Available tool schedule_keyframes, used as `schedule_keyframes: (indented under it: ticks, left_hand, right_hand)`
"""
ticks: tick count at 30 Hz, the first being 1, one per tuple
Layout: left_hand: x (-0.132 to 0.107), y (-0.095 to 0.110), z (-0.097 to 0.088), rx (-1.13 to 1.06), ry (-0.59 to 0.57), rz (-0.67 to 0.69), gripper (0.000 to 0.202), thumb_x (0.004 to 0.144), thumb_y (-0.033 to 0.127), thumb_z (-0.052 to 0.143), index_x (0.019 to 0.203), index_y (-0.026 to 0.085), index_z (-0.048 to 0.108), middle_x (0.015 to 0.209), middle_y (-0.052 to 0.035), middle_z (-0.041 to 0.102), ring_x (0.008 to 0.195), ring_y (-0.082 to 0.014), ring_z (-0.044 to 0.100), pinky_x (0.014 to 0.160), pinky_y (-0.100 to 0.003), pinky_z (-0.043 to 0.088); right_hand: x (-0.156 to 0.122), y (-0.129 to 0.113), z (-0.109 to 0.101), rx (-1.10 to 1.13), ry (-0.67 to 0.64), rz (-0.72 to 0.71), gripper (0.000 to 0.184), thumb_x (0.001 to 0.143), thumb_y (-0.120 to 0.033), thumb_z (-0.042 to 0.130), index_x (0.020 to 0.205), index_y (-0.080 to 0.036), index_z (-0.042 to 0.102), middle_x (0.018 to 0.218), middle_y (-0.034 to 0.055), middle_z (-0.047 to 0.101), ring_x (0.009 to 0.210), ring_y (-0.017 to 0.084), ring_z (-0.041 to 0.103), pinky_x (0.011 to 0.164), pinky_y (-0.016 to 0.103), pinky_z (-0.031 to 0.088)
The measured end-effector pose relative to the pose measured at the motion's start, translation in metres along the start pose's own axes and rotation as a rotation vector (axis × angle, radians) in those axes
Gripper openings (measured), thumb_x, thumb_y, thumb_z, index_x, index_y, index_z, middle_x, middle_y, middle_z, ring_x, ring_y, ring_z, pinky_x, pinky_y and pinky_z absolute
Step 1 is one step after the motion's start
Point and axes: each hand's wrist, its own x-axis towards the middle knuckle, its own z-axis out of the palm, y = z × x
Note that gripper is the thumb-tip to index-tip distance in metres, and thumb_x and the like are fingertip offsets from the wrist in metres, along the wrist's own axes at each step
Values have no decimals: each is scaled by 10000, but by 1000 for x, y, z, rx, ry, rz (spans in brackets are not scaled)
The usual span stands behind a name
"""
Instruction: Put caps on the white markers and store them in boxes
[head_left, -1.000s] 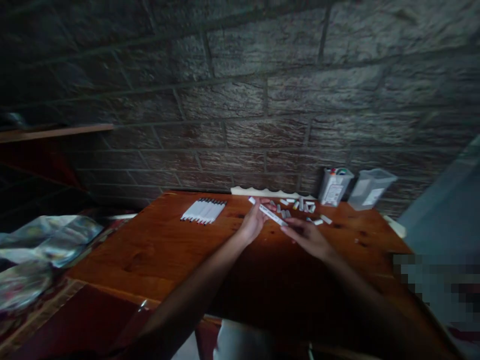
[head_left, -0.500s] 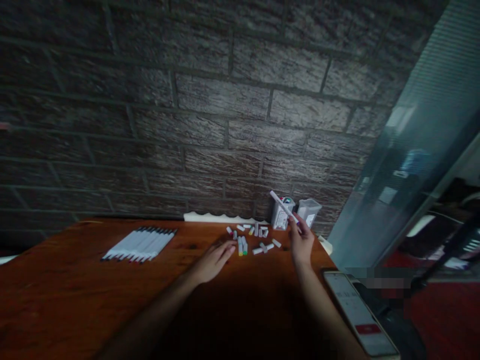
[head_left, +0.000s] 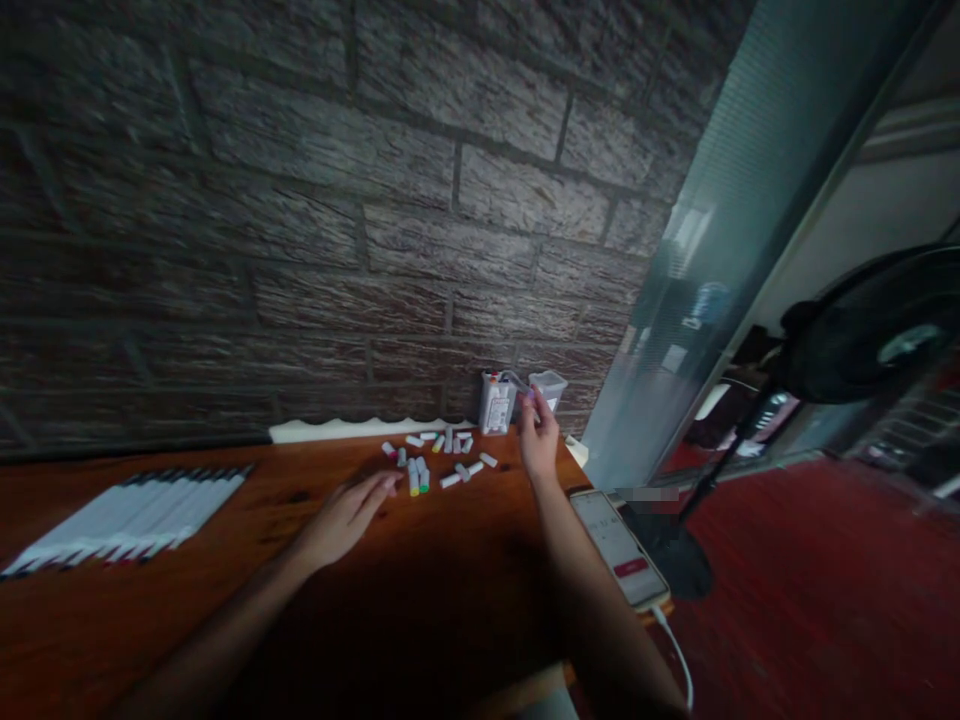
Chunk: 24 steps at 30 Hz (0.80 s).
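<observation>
My right hand point(head_left: 538, 440) is closed around a pale marker point(head_left: 516, 379), blurred, whose far end points toward the box beside it. That clear box point(head_left: 496, 408) stands against the wall with colourful ends showing at its top. A second clear plastic box point(head_left: 552, 383) is just behind my fingers. My left hand point(head_left: 349, 515) rests low over the table, fingers stretched out and holding nothing. Close to its fingertips lie two pale marker caps with yellow and green ends point(head_left: 418, 477). Several more white and grey caps point(head_left: 461, 474) are scattered between my hands.
A row of white markers point(head_left: 142, 510) lies side by side on the wooden table point(head_left: 300, 620) at left. A phone point(head_left: 619, 550) with a cable point(head_left: 679, 645) lies at the right edge. Beyond stands a black fan point(head_left: 877, 325). A brick wall point(head_left: 315, 260) rises behind.
The view has turned to the right, bringing the fan into sight. My right hand has brought the marker lower, between the two boxes. My left hand stays beside the caps.
</observation>
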Motion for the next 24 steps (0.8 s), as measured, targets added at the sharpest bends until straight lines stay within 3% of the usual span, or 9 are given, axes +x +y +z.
schedule_keyframes:
  ticks: [4, 6, 10, 13, 16, 20, 22, 24]
  left_hand:
    - [3, -6, 0, 31, 3, -23, 513, 946, 560, 285, 1011, 203, 648, 1162, -49, 653, 1094, -200, 607, 1031, -302, 421]
    - [5, -8, 0, 42, -5, -21, 529, 941, 575, 275, 943, 202, 649, 1192, -51, 644, 1107, -201, 606, 1045, -303, 414]
    - [7, -9, 1, 47, -13, -14, 538, 933, 591, 277, 902, 206, 652, 1210, -45, 639, 1125, -199, 602, 1059, -296, 404]
    - [6, -10, 1, 41, -10, -14, 531, 936, 584, 276, 924, 211, 653, 1205, -38, 643, 1124, -192, 604, 1056, -287, 407]
    - [7, -11, 1, 35, 2, -25, 529, 933, 583, 278, 932, 211, 654, 1196, -42, 649, 1128, -198, 602, 1059, -300, 408]
    - [10, -14, -1, 31, 18, -38, 515, 914, 599, 292, 907, 235, 655, 1199, -18, 653, 1129, -216, 605, 1075, -364, 405]
    - [11, -23, 0, 39, 22, -37, 495, 914, 595, 291, 885, 259, 654, 1218, 13, 644, 1141, -227, 603, 1093, -420, 386]
    - [12, -43, 4, 65, 22, -18, 480, 913, 589, 290, 898, 286, 661, 1210, 23, 650, 1133, -258, 612, 1091, -489, 377]
  right_hand:
    - [29, 2, 5, 144, -84, 16, 671, 866, -515, 483, 1448, -215, 333, 1268, 111, 590, 569, 61, 514, 541, 218, 456]
    - [46, 6, 7, 170, -86, 30, 658, 855, -512, 499, 1425, -224, 341, 1288, 115, 572, 517, 44, 482, 507, 216, 438]
    - [75, 14, 8, 102, -64, 80, 604, 817, -505, 546, 1291, -134, 484, 1054, 96, 649, 520, 63, 495, 509, 223, 438]
    - [80, 16, 9, -30, -86, 97, 559, 806, -498, 555, 1212, -114, 548, 861, 53, 651, 539, 85, 513, 531, 222, 442]
    - [56, 15, 10, -96, -130, 86, 483, 828, -516, 515, 1089, -122, 613, 769, 34, 636, 536, 91, 507, 518, 213, 413]
    - [-5, 12, 12, -204, -149, 36, 464, 871, -537, 460, 726, -128, 623, 608, 8, 554, 543, 81, 452, 541, 196, 355]
    - [-33, 11, 14, -299, -218, -35, 501, 891, -532, 436, 611, -135, 561, 547, -9, 494, 522, 69, 407, 538, 193, 315]
    - [-51, 11, 18, -354, -332, -69, 486, 909, -500, 421, 621, -136, 562, 553, -16, 497, 516, 60, 401, 540, 187, 301]
